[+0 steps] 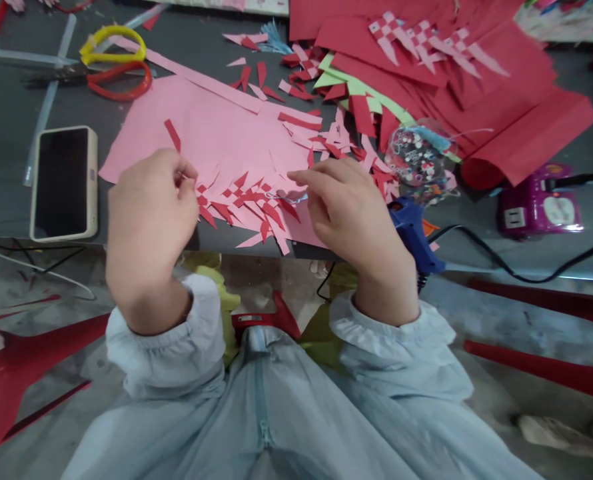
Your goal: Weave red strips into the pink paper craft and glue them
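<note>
My left hand (149, 223) is over the left end of a row of woven red and pink paper fish shapes (234, 197). Its fingertips are pinched together, and whatever is between them is too small to make out. On the right, my right hand (349, 210) hovers at the row's other end, index finger stretched out and thumb apart, with nothing visible in it. A thin light-blue cord (289, 197) lies close to its fingertips. Under the row is a large pink paper sheet (201, 127). Pointed paper ends stick out along the row's lower side.
Scissors (119, 63) and a phone (65, 183) lie at left. Red paper sheets (521, 113), paper scraps (336, 133) and a clear bag of beads (419, 157) are at right. A blue glue gun (411, 230) with a black cable sits by my right wrist, near a purple box (539, 203).
</note>
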Action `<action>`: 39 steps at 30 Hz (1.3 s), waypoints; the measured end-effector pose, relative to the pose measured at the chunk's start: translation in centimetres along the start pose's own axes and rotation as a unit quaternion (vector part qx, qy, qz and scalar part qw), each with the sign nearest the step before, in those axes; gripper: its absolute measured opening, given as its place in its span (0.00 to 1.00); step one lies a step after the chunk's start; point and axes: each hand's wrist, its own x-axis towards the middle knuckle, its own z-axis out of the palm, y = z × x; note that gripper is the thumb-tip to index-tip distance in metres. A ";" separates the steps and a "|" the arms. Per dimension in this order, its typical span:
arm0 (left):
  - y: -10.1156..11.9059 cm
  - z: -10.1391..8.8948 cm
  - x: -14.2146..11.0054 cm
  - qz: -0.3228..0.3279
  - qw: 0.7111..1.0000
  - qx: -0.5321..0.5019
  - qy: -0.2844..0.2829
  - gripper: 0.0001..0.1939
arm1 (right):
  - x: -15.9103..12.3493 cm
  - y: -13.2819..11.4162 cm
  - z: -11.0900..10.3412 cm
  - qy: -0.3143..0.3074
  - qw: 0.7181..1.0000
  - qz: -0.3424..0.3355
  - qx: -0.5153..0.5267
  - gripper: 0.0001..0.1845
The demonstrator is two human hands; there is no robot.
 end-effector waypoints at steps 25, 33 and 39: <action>-2.1 1.1 0.9 -0.080 0.993 0.075 -0.043 0.29 | 0.3 -0.3 0.8 0.041 0.997 -0.029 0.063 0.27; -2.5 0.3 0.8 -0.070 0.997 0.005 -0.041 0.27 | 0.2 0.7 0.6 0.040 0.997 -0.019 0.068 0.27; -2.6 -0.1 0.6 -0.017 0.996 -0.083 0.018 0.21 | 0.2 0.6 0.8 0.039 0.996 -0.020 0.078 0.23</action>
